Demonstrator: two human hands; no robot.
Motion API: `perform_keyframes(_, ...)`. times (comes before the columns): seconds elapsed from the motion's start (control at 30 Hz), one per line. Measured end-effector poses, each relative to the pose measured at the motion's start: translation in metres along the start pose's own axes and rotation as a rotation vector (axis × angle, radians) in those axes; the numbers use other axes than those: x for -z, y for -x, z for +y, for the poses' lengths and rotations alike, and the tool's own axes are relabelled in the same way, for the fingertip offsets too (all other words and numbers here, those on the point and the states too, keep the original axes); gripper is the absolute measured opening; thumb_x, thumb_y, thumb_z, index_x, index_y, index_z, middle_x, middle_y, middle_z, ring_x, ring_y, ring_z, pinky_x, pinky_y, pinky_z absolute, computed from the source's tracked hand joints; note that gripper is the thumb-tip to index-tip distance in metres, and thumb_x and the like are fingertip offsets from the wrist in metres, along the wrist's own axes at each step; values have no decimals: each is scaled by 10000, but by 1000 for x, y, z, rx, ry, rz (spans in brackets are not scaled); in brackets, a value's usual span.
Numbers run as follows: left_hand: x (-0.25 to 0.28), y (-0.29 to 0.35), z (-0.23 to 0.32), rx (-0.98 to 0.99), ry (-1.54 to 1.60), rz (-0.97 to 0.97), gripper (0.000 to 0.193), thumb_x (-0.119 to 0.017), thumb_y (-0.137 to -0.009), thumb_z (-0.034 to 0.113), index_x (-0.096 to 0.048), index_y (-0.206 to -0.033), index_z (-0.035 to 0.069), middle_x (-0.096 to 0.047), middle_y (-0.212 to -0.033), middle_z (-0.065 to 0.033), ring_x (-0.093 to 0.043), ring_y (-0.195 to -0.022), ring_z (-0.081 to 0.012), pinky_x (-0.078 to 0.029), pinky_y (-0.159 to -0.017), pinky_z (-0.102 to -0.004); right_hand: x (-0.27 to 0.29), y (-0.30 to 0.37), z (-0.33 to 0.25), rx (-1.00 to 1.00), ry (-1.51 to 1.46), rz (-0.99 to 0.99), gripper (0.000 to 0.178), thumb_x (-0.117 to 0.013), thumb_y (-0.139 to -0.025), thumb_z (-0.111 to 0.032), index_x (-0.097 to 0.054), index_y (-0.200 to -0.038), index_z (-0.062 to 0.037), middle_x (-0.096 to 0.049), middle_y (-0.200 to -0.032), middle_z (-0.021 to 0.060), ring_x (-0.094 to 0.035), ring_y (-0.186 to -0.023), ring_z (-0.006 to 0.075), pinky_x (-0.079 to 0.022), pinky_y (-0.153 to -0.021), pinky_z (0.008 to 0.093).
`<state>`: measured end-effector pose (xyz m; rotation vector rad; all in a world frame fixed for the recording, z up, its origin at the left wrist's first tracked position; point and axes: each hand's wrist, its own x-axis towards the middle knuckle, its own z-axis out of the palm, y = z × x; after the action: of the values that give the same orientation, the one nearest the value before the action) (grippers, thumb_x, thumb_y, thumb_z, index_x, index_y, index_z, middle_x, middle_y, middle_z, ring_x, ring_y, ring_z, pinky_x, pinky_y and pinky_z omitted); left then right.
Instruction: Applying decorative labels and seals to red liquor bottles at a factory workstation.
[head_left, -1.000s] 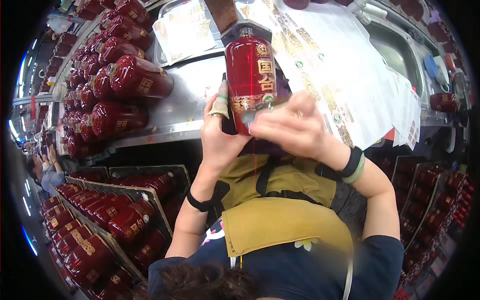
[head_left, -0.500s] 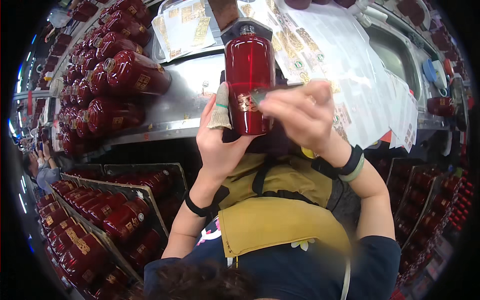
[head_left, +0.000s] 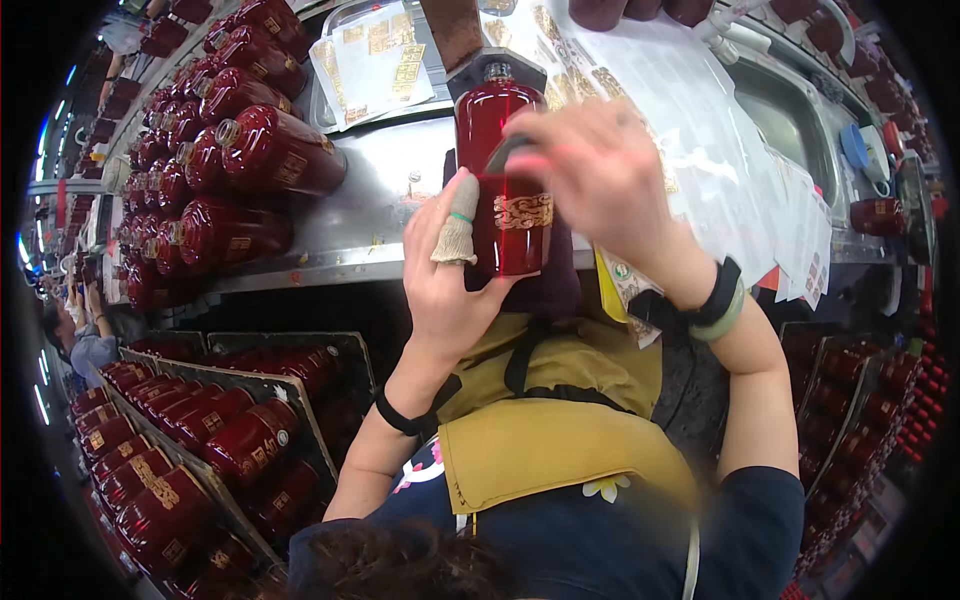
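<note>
1. The red bottle (head_left: pixel 487 200) is lying in front of you at the near side of the worktop (head_left: pixel 380 190); its neck is pointing away from you, and a gold label (head_left: pixel 523 212) is showing on its lower part
2. Your left hand (head_left: pixel 440 285) is cupping the bottle along its left side, with the thumb near the base; this hold is probably preventing the round body from rolling
3. A cloth finger cover (head_left: pixel 459 222) is covering one left finger, perhaps for better grip or protection
4. Your right hand (head_left: pixel 605 170) is reaching over the bottle from the right, pinching a small dark tool (head_left: pixel 509 153); because of blur, I cannot tell its exact kind, nor if it is touching the bottle
5. The neck is lying against an angled grey plate (head_left: pixel 522 68), which is maybe serving as a stop; a purple cloth (head_left: pixel 556 285) is showing beneath, likely as padding
6. On your left, many other bottles (head_left: pixel 275 150) are crowding the worktop, and a metal tray (head_left: pixel 318 100) is carrying label sheets (head_left: pixel 370 65)
7. On your right, white sheets (head_left: pixel 720 190) are covering much space before the sink (head_left: pixel 800 115)
8. Your right hand is hiding part of the bottle, and a yellow strip (head_left: pixel 610 288) is hanging close to that wrist
</note>
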<state>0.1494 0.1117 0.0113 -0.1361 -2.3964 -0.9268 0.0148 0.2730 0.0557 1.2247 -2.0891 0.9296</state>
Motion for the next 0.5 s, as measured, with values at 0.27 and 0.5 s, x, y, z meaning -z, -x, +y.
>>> perform_keyframes(0.27,5,-4,-7,143,60,-76,921,-919,-674,132,-488,-1462,-73,-621,-1362,-245,-607,-1272,-347,-466,-1075,-419,-6,29,-7,220,-92,-28,147,-740,-802,-180,-741,-948,-197,-684,-895,-73,-572,-840,153,-465,-820,328)
perform_keyframes(0.5,2,0,-19,164,166,-92,858,-901,-680,103,-526,-1427,-88,-632,-1350,-247,-617,-1270,-347,-467,-1085,-413,8,37,9,57,-72,30,186,-760,-804,-91,-776,-968,-177,-747,-975,-25,-632,-848,178,-450,-815,326)
